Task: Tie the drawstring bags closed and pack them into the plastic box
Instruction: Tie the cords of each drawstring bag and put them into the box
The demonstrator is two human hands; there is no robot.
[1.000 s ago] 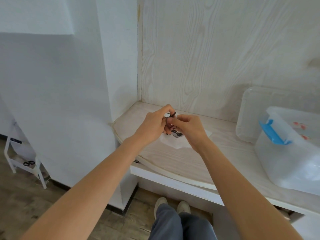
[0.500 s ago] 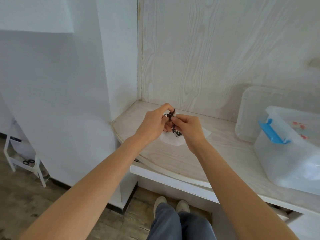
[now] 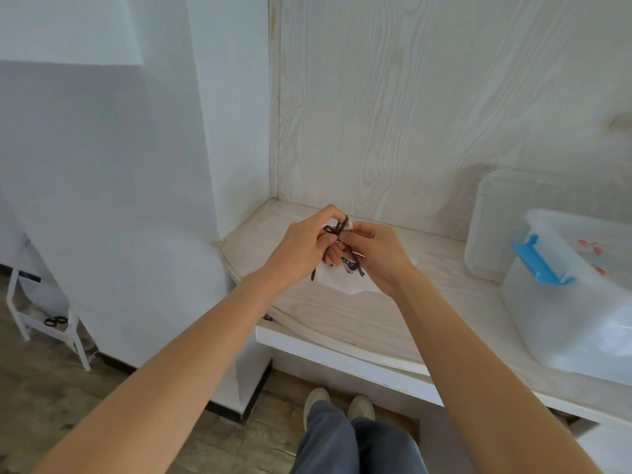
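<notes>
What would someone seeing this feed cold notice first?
Both hands meet above the middle of the pale wood counter: the left hand and right hand work a dark drawstring on a small white bag. At the right edge stands the clear plastic box with its bright blue latch, its lid leaning on the wall behind.

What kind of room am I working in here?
Likely a home storage or utility nook: a wood-grain shelf set in a white-walled alcove, a plastic box on it, wood-look floor below.
</notes>
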